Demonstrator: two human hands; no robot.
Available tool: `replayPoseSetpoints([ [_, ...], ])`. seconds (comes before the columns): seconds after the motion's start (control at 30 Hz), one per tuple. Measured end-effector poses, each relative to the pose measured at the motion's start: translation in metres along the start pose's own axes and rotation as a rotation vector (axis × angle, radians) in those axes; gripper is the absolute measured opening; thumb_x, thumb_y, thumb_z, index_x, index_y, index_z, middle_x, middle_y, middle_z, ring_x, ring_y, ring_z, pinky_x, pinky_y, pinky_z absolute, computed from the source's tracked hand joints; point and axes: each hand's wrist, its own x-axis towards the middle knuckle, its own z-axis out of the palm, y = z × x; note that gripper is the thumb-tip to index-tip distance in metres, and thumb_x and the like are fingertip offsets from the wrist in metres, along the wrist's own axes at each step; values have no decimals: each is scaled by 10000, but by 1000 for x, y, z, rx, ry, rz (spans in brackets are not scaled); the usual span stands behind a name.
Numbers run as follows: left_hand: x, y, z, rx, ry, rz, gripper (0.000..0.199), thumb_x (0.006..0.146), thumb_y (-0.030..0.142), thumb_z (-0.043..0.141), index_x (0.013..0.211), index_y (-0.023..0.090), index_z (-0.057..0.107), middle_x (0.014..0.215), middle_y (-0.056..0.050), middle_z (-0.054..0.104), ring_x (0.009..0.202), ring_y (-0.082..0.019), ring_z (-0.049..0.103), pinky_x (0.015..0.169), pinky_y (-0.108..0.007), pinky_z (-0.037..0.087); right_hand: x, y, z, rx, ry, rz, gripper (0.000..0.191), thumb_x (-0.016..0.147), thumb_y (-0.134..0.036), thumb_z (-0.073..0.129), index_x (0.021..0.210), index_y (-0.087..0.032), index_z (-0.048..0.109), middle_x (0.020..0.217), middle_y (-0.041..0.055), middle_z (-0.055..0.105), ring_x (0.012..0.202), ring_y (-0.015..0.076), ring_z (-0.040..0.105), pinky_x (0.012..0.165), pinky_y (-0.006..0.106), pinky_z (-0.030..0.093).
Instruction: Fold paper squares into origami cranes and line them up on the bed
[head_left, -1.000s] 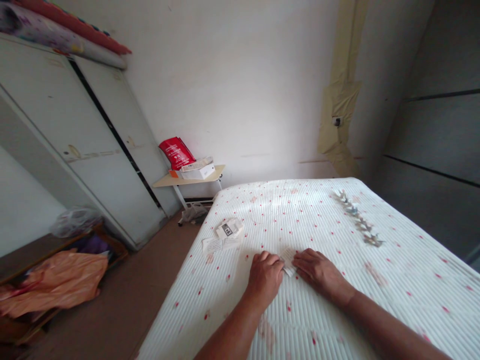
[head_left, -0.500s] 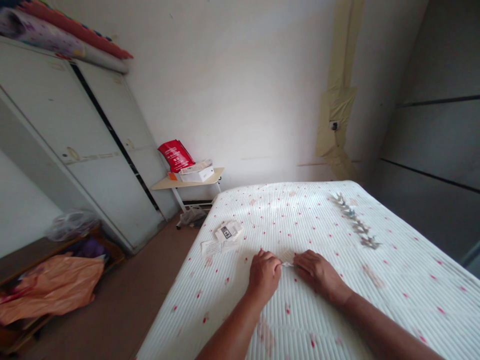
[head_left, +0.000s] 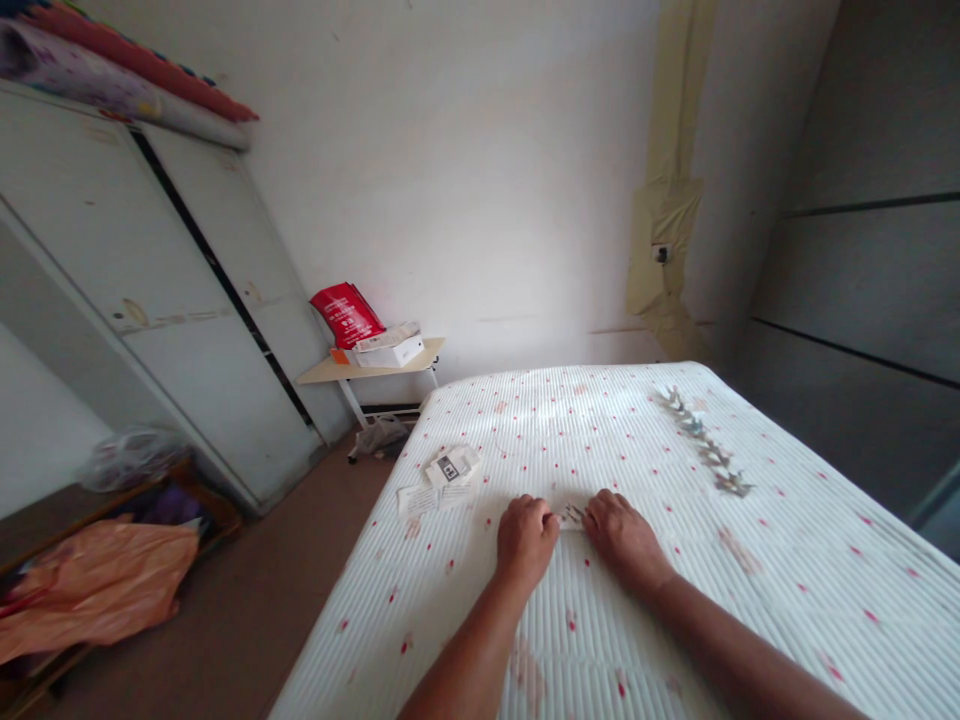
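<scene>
Between my hands, low over the bed, is a small piece of printed paper (head_left: 572,517), its ends covered by my fingers. My left hand (head_left: 527,535) is closed on its left side, fingers curled. Gripping the right side is my right hand (head_left: 621,535), also with bent fingers. Several cut pieces of printed paper (head_left: 451,467) lie on the bed to the left of my hands. Off to the right, a row of small folded paper figures (head_left: 701,440) stretches across the cover.
The bed (head_left: 540,420) has a white ribbed cover with red specks. Beyond its far left corner, a small table (head_left: 322,373) carries a red bag (head_left: 347,315) and a white box (head_left: 394,351). Cupboards (head_left: 217,330) stand on the left; an orange plastic bag (head_left: 112,585) lies low there.
The paper between my hands now shows its printed face more, with a pale straight edge nearer me. Both hands stay closed on it, and the view has shifted slightly.
</scene>
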Motion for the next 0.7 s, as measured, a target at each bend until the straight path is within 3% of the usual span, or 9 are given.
replayPoseSetpoints([
  [0.2, -3, -3, 0, 7, 7, 33, 89, 796, 205, 510, 744, 186, 580, 788, -15, 583, 815, -155, 522, 728, -262, 360, 0, -2, 3, -95, -7, 5, 216, 893, -169, 389, 791, -159, 579, 841, 77, 583, 793, 179, 529, 698, 266, 394],
  [0.7, -7, 3, 0, 137, -14, -32, 89, 806, 178, 485, 786, 180, 571, 832, -38, 566, 850, -181, 508, 733, -288, 358, 6, -1, 5, -193, -31, 20, 215, 884, -160, 395, 823, -151, 602, 852, 101, 628, 798, 197, 586, 654, 261, 435],
])
